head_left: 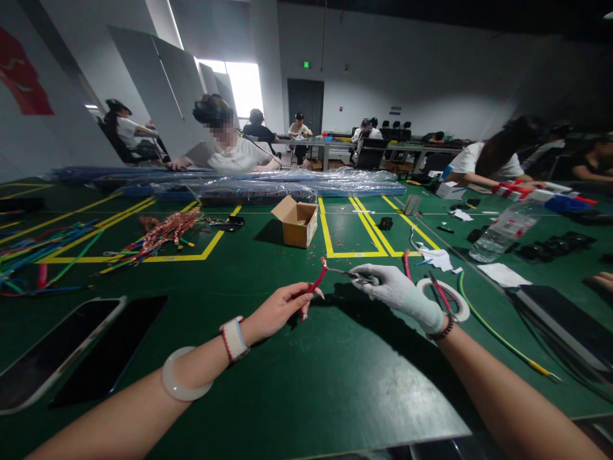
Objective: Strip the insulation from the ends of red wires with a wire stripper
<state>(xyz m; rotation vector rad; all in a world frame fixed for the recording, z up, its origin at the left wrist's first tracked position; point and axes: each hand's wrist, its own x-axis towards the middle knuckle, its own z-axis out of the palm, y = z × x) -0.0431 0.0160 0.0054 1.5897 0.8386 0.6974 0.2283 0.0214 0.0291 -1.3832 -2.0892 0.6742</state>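
My bare left hand [282,308] pinches a short piece of red cable [317,281] between thumb and fingers. At its upper end, frayed copper strands show; the lower end pokes out below the fingers. On my right hand [387,289] is a white glove, its fingers closed round a slim metal tool [343,273]. The tool's thin tip reaches left and meets or nearly meets the cable just under the bare copper. Most of its handle is hidden in the glove, so its kind is unclear. Copper scraps [339,243] are scattered on the green table beyond my hands.
An open cardboard box [299,223] stands ahead. Piled left are copper braids [170,230] and coloured wires [45,246]. Two phones [108,351] lie near left. A tape roll [460,306], green-yellow wire [498,337] and water bottle [502,233] are right. People sit around.
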